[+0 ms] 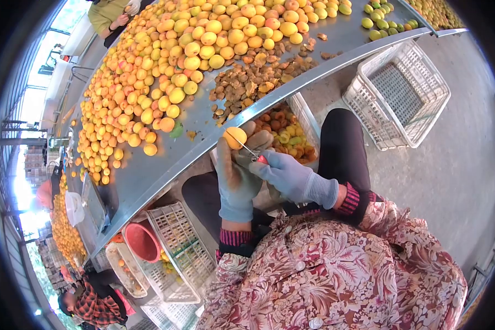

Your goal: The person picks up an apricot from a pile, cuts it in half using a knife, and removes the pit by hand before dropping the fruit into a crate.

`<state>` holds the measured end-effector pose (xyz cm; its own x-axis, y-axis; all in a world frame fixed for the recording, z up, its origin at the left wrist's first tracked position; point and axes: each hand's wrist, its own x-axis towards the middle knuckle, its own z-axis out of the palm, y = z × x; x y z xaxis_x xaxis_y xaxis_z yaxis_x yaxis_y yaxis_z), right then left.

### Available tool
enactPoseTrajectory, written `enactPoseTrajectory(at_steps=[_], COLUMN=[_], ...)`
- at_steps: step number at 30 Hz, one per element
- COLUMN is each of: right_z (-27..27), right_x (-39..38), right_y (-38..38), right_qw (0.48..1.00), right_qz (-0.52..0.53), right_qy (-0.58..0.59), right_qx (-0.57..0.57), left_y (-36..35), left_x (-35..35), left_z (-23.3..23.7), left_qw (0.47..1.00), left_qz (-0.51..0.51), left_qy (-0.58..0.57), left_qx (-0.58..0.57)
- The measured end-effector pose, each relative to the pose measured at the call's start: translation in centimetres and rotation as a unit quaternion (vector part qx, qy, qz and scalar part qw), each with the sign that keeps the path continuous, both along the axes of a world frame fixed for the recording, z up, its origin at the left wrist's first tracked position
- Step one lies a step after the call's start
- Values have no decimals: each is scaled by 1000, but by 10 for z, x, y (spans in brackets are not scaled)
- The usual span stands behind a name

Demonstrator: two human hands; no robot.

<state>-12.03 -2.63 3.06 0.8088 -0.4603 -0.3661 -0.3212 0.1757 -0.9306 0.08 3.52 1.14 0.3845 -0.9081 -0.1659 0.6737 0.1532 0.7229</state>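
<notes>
My left hand [237, 179], in a grey-blue glove with stained fingers, holds a whole-looking yellow-orange apricot [235, 138] at its fingertips. My right hand [291, 175], gloved alike, is closed around a small red-handled tool [262, 159]. Its thin metal shaft reaches to the apricot and lies against it; whether it is a knife or a pitting tool I cannot make out. Just beyond the hands, under the table edge, sits a crate of apricot halves [291, 135]. Brown apricot stones and scraps [253, 80] are heaped on the metal table [190, 135].
Apricots [198, 38] cover much of the table, with greenish ones [382, 22] at the far right. A white crate [401, 91] stands on the floor right. At left are a red bucket [143, 242] and another crate [179, 247]. Other people work at left and across the table.
</notes>
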Motion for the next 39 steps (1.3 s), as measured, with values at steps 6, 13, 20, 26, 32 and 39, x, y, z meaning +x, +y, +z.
enactPoseTrajectory(at_steps=[6,13,20,26,32,39], right_z=[13,-20,-5,21,26,31], right_x=[8,14,4,17,40,57], right_y=[-7,-1,-4,-21,-28,-29], right_qw=[999,997,995,971,982,978], right_qz=[22,-3,23,-168,-138,-138], right_qy=[12,14,17,-166,-69,-86], right_qx=[20,-71,-100,35,112,131], left_y=[-5,-7,-11,-4,5,-6], left_x=[4,10,19,18,21,32], left_z=[13,-3,5,1,8,17], left_qw=[999,997,985,996,694,536], left_qz=[16,-3,23,28,167,256], left_qy=[-38,59,158,-44,-684,-804], left_qx=[9,39,62,-68,149,38])
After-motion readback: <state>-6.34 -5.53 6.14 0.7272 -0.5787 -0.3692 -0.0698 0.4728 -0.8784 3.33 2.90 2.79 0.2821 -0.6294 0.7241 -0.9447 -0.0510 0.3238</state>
